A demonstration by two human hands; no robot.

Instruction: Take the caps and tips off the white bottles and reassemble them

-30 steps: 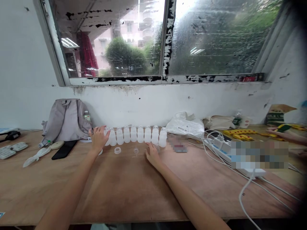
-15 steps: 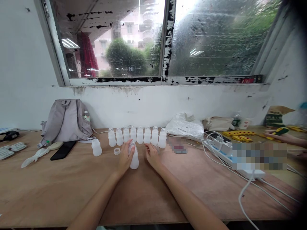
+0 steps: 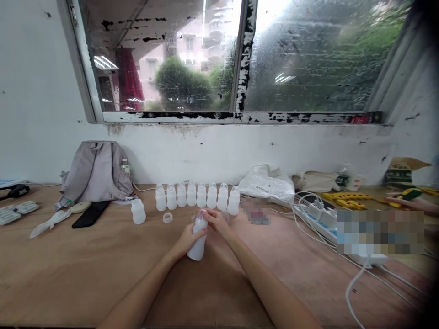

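Observation:
A white bottle (image 3: 196, 246) is tilted a little in the middle of the table, with my left hand (image 3: 188, 239) wrapped round its upper body. The fingers of my right hand (image 3: 216, 221) are closed on the clear top of the same bottle. Behind the hands stands a row of several white bottles (image 3: 191, 195) with clear tops. A clear ring (image 3: 168, 218) lies left of my hands, and a single white bottle (image 3: 138, 212) stands farther left. Another clear piece beside my right hand is partly hidden.
On the left are a grey backpack (image 3: 96, 171), a black phone (image 3: 91, 214) and a plastic wrapper (image 3: 51, 224). A plastic bag (image 3: 267, 183), a power strip (image 3: 322, 226) with cables and yellow parts (image 3: 348, 198) are on the right, near another person's hand (image 3: 399, 199).
The held bottle has moved right and nearer to me, and it leans more. My right hand has come left from beside it onto its top.

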